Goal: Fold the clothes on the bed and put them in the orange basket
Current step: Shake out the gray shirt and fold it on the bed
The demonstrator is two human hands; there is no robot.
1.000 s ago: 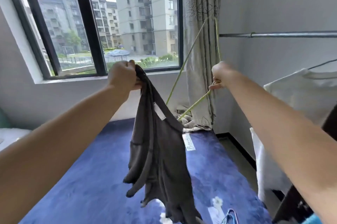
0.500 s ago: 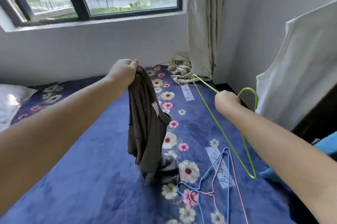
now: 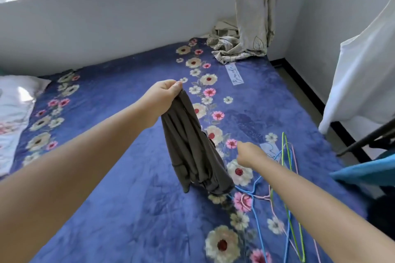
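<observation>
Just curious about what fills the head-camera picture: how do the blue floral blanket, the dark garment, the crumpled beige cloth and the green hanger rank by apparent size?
1. Blue floral blanket
2. Dark garment
3. Crumpled beige cloth, though it lies farther away.
4. Green hanger, long but thin.

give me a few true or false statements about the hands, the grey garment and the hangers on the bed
1. The left hand grips the top of the grey garment. True.
2. The garment lies flat and folded on the bed. False: it hangs bunched from the hand, only its lower end reaching the bed.
3. The right hand holds the green hanger. False: the green hanger lies on the bed with the blue and pink ones, and that hand holds nothing.
4. A white garment hangs at the right. True.
5. An orange basket stands on the bed. False: no basket is in view.
</observation>
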